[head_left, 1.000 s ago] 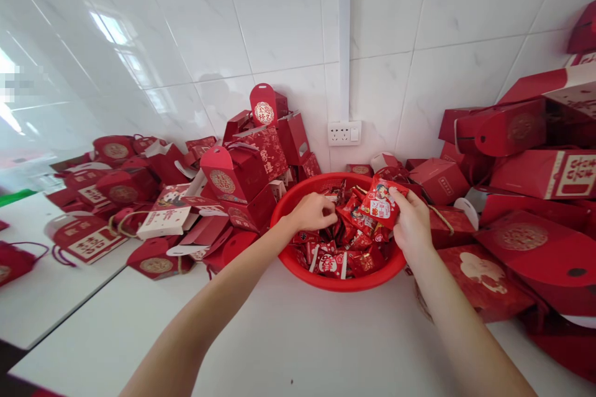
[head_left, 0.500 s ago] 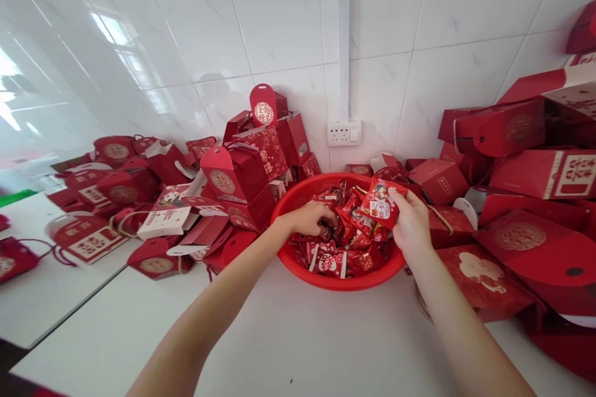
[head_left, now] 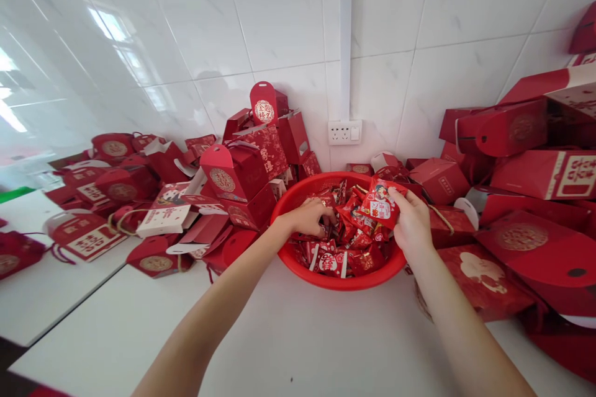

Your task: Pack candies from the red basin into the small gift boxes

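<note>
A red plastic basket (head_left: 342,284) filled with small red-wrapped packets (head_left: 330,262) stands on the white table. My left hand (head_left: 313,217) reaches into its left side, fingers bent and apart, touching the packets; the fingertips are partly hidden among them. Over the basket's right side, my right hand (head_left: 413,220) pinches a red candy packet (head_left: 379,203) with printed white characters and a cartoon figure. That packet is held up above the others.
Red gift boxes (head_left: 233,173) are piled left of the basket, and more red boxes (head_left: 516,236) are stacked on the right. Behind stands a white tiled wall with a socket (head_left: 344,133). A seam crosses the white table (head_left: 279,341) at left.
My left hand has shifted slightly within the basket, its fingers loosening a little. My right hand holds the same candy packet in nearly the same spot.
</note>
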